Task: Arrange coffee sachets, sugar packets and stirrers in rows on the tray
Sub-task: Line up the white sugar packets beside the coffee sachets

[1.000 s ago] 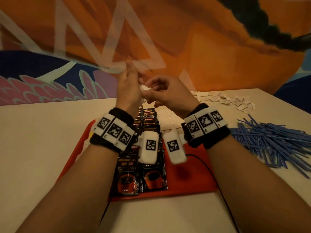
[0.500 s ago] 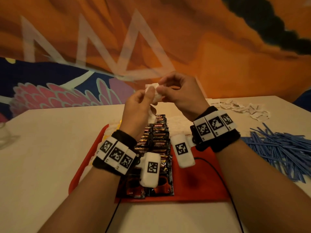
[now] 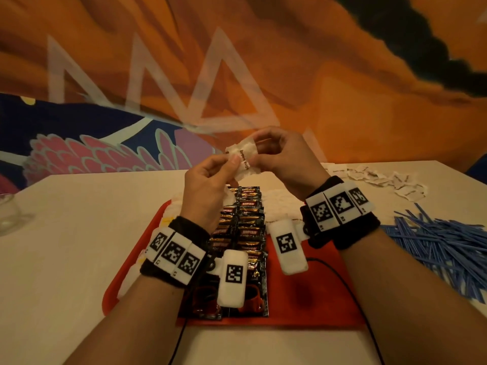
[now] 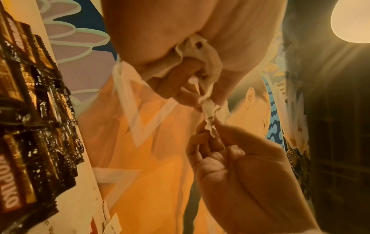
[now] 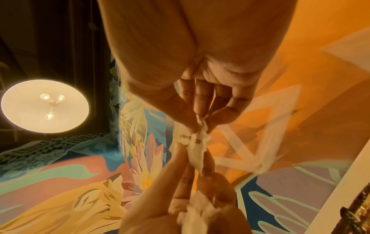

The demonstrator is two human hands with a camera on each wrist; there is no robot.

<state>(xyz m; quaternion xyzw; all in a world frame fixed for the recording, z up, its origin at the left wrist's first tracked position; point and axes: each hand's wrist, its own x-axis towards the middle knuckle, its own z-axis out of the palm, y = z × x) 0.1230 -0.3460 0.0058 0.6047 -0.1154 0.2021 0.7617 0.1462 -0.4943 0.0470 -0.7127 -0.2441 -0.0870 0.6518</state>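
Observation:
Both hands are raised above the far end of the red tray (image 3: 303, 299). Between them is a crumpled white sugar packet (image 3: 243, 159) printed "brown sugar". My left hand (image 3: 208, 185) pinches its lower edge, my right hand (image 3: 287, 162) its upper edge. In the left wrist view the same packet (image 4: 209, 109) hangs between the two sets of fingertips. More white packets (image 4: 198, 52) are bunched in the left palm. Black coffee sachets (image 3: 247, 227) lie in two overlapping rows down the tray's middle. A row of sugar packets (image 3: 279, 204) runs to their right.
A loose heap of blue stirrers (image 3: 448, 246) covers the table right of the tray. Scattered sugar packets (image 3: 382, 180) lie at the back right. A clear glass (image 3: 8, 212) stands at the far left edge. A painted wall rises behind the table.
The hands have stayed together above the tray while working a sugar packet. It now faces me with its print showing, held at both edges. The head view has tilted.

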